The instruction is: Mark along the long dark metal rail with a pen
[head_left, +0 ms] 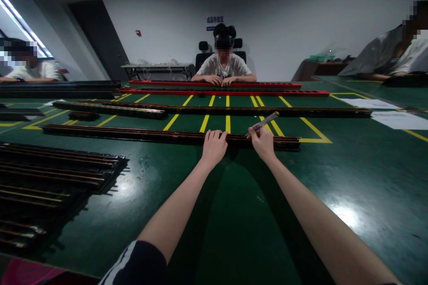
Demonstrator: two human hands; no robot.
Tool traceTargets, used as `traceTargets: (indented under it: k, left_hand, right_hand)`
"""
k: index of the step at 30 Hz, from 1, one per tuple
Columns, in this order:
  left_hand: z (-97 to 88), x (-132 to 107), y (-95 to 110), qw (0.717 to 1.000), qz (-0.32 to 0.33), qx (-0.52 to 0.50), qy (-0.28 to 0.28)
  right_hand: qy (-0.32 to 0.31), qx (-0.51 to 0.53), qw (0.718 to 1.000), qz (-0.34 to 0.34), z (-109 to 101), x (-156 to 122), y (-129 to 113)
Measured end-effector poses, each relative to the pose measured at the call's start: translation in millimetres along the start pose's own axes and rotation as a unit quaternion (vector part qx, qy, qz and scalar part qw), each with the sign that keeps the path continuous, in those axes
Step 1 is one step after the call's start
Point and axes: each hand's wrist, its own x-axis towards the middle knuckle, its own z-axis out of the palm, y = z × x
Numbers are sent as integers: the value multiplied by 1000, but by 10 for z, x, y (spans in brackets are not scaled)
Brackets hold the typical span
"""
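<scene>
A long black rail [133, 133] with copper-coloured strips along its length lies crosswise on the green table in front of me. My left hand [214, 144] is over it right of its middle, with the fingers curled onto its far edge and the thumb hidden. Farther right, my right hand [262, 143] pinches a slim pen-like tool [268, 119] with a clear body. This tool slants, its lower end down at the rail and its upper end pointing up to the right. Whether its tip touches the rail is too small to tell.
Several similar rails [56, 164] are stacked at the left. Beyond my rail lie another dark rail [301, 111] and red rails [214, 92]. A person [224, 64] works opposite; others sit left and right. Paper sheets [401, 120] lie at right. Yellow lines mark the table [351, 178].
</scene>
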Motion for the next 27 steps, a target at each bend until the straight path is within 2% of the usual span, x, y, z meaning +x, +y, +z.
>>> traceTargets:
  k: [12, 21, 27]
  left_hand:
    - [-6, -7, 0, 1000, -11, -2, -3]
    - [-8, -3, -4, 1000, -14, 4, -8]
    - [13, -2, -16, 1000, -10, 12, 5]
  right_hand:
    - [7, 5, 1000, -5, 5, 2, -21]
    - [35, -11, 999, 15, -25, 9, -19]
    - [30, -18, 999, 8, -27, 10, -22]
